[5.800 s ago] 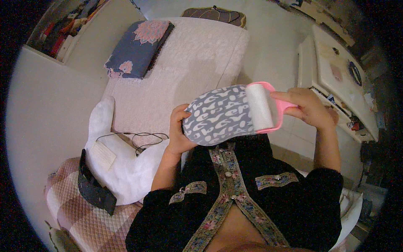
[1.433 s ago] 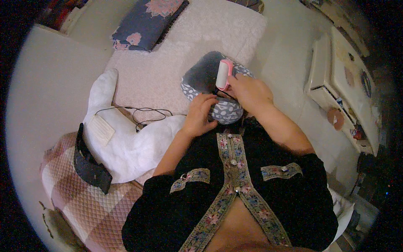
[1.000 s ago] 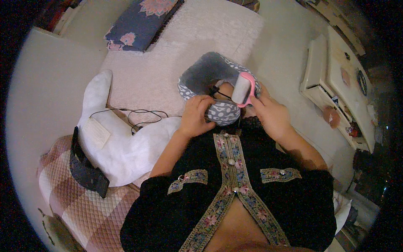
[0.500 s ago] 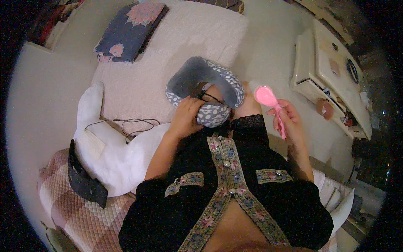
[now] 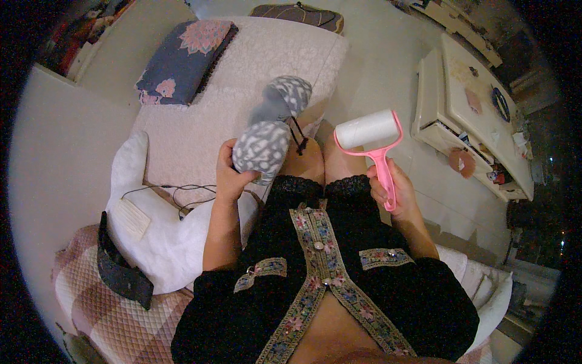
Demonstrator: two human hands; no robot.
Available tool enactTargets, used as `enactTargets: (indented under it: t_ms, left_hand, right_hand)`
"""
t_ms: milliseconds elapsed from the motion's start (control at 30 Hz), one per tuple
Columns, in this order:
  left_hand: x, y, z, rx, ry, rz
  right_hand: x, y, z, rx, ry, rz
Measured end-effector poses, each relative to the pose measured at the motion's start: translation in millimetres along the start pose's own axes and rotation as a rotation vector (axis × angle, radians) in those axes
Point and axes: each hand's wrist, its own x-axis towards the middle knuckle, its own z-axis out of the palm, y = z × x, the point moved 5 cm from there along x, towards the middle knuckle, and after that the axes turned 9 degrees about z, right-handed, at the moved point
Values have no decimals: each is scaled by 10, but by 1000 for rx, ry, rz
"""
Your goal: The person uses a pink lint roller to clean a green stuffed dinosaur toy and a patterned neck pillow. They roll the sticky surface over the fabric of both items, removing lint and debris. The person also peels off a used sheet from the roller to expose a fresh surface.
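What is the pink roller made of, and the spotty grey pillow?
The roller looks like smooth pink plastic with a white paper roll, probably sticky sheets. The pillow seems to be soft fabric, matte grey with white spots; it bends and dents in the left hand.

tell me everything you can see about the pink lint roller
The lint roller has a pink plastic handle and frame carrying a white cylindrical roll that looks like paper sheets. The right hand grips the lower handle, holding the tool roughly upright above the knees, with the roll at the top, tilted slightly. The roll touches nothing; it sits apart from the grey patterned neck pillow that the left hand holds.
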Motion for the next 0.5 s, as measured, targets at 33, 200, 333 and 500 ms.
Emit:
enactTargets:
  t_ms: [33, 200, 333, 500]
  left_hand:
    - [22, -18, -2, -103, 16, -9]
    - [75, 98, -75, -597, 180, -60]
    - [25, 12, -75, -912, 212, -96]
    - [-43, 26, 143, -1063, 146, -101]
  right_hand:
    - [4, -2, 4, 9, -29, -7]
    - [99, -217, 263, -296, 194, -330]
    - [170, -264, 694, -593, 134, -416]
    - [333, -242, 1207, -1331, -1, -809]
